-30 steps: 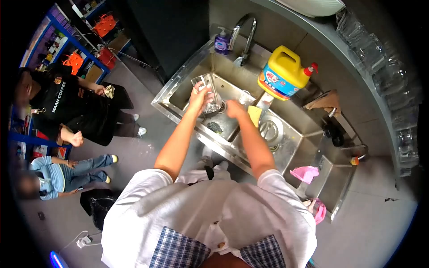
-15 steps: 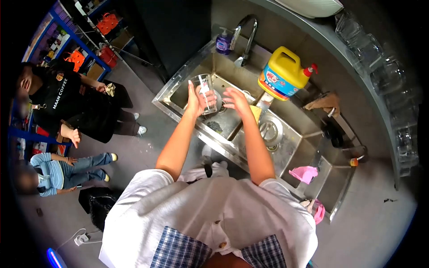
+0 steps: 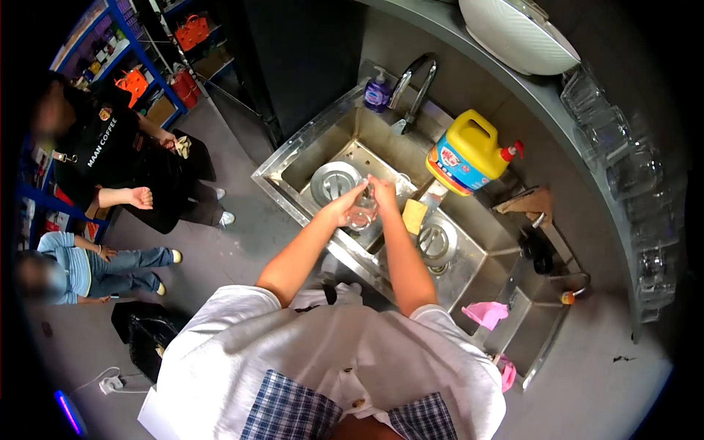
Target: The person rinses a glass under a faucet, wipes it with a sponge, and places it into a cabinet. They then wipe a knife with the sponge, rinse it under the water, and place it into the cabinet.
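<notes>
A clear drinking glass (image 3: 361,214) is held between both hands over the left sink basin (image 3: 293,172). My left hand (image 3: 345,205) wraps round its left side, fingers closed on it. On the other side my right hand (image 3: 383,193) also grips it near the top. A round metal drain cover (image 3: 335,182) shows in the basin behind my left hand. Right beside my right hand, a yellow sponge (image 3: 414,216) lies on the divider between the basins. The faucet (image 3: 419,92) arches at the back of the sink.
A yellow detergent jug (image 3: 467,154) and a purple soap bottle (image 3: 377,93) stand behind the basins. Pink cloths (image 3: 485,314) hang at the right. Glasses (image 3: 634,169) line the shelf (image 3: 513,62). Two people (image 3: 121,158) (image 3: 110,270) are at the left, near a black bin (image 3: 143,334).
My right hand has closed on the glass, which has moved lower and tilted. The view has shifted, and the drain cover in the left basin now shows more fully.
</notes>
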### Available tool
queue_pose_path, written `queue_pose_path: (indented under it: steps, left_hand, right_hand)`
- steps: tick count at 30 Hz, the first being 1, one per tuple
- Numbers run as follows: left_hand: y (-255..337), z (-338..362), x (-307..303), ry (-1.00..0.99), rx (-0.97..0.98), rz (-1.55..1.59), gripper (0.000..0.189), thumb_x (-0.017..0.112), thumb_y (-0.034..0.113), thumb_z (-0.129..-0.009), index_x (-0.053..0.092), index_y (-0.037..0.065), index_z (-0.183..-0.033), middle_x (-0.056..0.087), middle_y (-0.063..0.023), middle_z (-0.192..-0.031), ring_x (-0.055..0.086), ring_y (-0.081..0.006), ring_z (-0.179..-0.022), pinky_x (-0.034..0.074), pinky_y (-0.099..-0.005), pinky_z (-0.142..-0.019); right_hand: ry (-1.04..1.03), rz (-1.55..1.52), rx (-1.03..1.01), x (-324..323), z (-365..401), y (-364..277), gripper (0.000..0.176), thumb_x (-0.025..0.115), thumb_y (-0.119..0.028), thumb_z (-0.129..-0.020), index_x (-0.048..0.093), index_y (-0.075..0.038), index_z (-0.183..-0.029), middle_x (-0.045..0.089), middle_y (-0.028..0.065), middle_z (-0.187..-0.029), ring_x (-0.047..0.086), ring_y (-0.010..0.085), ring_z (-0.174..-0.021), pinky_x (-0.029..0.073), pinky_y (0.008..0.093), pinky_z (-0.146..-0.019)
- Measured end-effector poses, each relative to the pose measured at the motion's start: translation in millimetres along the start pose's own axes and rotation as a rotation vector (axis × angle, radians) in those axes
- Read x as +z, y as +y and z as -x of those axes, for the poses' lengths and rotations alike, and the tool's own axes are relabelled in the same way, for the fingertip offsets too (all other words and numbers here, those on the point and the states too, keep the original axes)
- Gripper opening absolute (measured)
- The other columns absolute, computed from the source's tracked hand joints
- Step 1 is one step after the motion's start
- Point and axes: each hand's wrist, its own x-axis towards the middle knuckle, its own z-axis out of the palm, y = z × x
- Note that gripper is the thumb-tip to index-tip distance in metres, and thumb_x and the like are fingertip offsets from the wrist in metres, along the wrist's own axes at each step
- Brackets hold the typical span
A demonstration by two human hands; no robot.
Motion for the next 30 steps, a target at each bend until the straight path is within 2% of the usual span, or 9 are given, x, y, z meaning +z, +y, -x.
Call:
queue_pose_path:
  steps: [7,10,14,17,18,21,22,25,30]
  left_hand:
    - [1.8,-20.8,-35.9,-0.145,-0.157,0.201,0.090,0.066,0.046,-0.081,0.009,0.012,-0.142,0.052,-0.0275,-0.111,0.061,-0.0376,-0.085,0.051,-0.0480,-0.076]
    - [5.0,-29.5,-42.4,-0.030,-0.111,0.159,0.084,0.067,0.044,-0.080,0.018,0.012,-0.140,0.054,-0.0188,-0.115,0.061,-0.0342,-0.082,0.052,-0.0459,-0.074]
    - [22.9,-52.7,-47.0,0.168,0.107,-0.064,0.067,0.074,0.033,-0.077,0.039,0.016,-0.132,0.056,-0.0031,-0.118,0.061,-0.0238,-0.091,0.051,-0.0391,-0.076]
    - [39.9,-69.2,-45.6,0.191,0.433,-0.366,0.073,0.080,0.022,-0.070,0.038,0.013,-0.129,0.050,-0.0071,-0.117,0.055,-0.0239,-0.096,0.047,-0.0387,-0.079]
    - [48.8,-69.7,-39.7,0.205,0.561,-0.417,0.076,0.082,0.018,-0.068,0.035,0.012,-0.128,0.050,-0.0105,-0.114,0.054,-0.0217,-0.095,0.046,-0.0375,-0.077]
    - [58.5,-108.3,-49.9,0.115,0.709,-0.309,0.085,0.085,0.009,-0.061,0.030,0.013,-0.127,0.049,-0.0137,-0.111,0.053,-0.0176,-0.091,0.051,-0.0331,-0.066]
    - [63.9,-111.0,-50.8,0.166,0.761,-0.502,0.090,0.084,0.009,-0.061,0.027,0.013,-0.130,0.050,-0.0118,-0.113,0.053,-0.0167,-0.091,0.052,-0.0304,-0.061]
    - [80.3,-98.8,-35.8,0.181,0.996,-0.730,0.092,0.081,0.002,-0.063,0.026,0.012,-0.135,0.049,-0.0048,-0.111,0.049,-0.0144,-0.096,0.047,-0.0307,-0.080]
    - [103.6,-96.0,-23.0,0.252,0.942,-0.845,0.087,0.085,0.009,-0.060,0.035,0.010,-0.131,0.052,-0.0033,-0.111,0.049,-0.0152,-0.101,0.040,-0.0316,-0.088]
  right_hand:
    - [0.109,-0.003,0.170,1.7,32.1,-18.5,0.036,0.077,-0.035,-0.071,0.056,-0.008,-0.060,0.048,-0.0015,-0.056,0.040,0.0100,-0.047,0.036,0.0254,-0.046]
    - [-0.055,-0.105,-0.032,4.0,-9.4,3.2,0.027,0.071,-0.026,-0.079,0.058,-0.005,-0.067,0.051,-0.0011,-0.058,0.043,0.0092,-0.049,0.035,0.0242,-0.048]
    - [0.113,0.326,-0.479,-18.9,-81.7,-27.2,0.021,0.070,-0.020,-0.079,0.060,-0.002,-0.084,0.060,0.0053,-0.067,0.056,0.0158,-0.062,0.046,0.0321,-0.057]
    - [0.223,0.638,-0.611,-36.3,-129.1,-82.3,0.028,0.070,-0.021,-0.076,0.059,-0.003,-0.096,0.063,0.0118,-0.074,0.061,0.0213,-0.067,0.049,0.0330,-0.065]
    - [0.175,0.718,-0.398,-38.6,-142.3,-100.9,0.036,0.068,-0.020,-0.076,0.057,-0.002,-0.105,0.066,0.0164,-0.086,0.064,0.0281,-0.074,0.050,0.0376,-0.071]
    - [0.303,0.994,-0.760,-47.7,-205.5,-100.5,0.037,0.065,-0.019,-0.077,0.058,-0.002,-0.108,0.066,0.0183,-0.093,0.064,0.0347,-0.081,0.050,0.0426,-0.072]
    - [0.213,0.956,-0.690,-48.3,-235.2,-93.9,0.030,0.062,-0.016,-0.077,0.062,-0.003,-0.104,0.066,0.0186,-0.089,0.064,0.0350,-0.081,0.050,0.0416,-0.073]
    - [0.109,1.067,-0.549,-39.7,-231.5,-102.7,0.020,0.058,-0.017,-0.078,0.070,-0.008,-0.091,0.065,0.0200,-0.086,0.063,0.0377,-0.082,0.050,0.0428,-0.074]
    - [0.208,1.018,-0.547,-29.5,-207.4,-106.1,0.021,0.058,-0.026,-0.083,0.069,-0.008,-0.087,0.066,0.0169,-0.089,0.062,0.0363,-0.086,0.049,0.0444,-0.077]
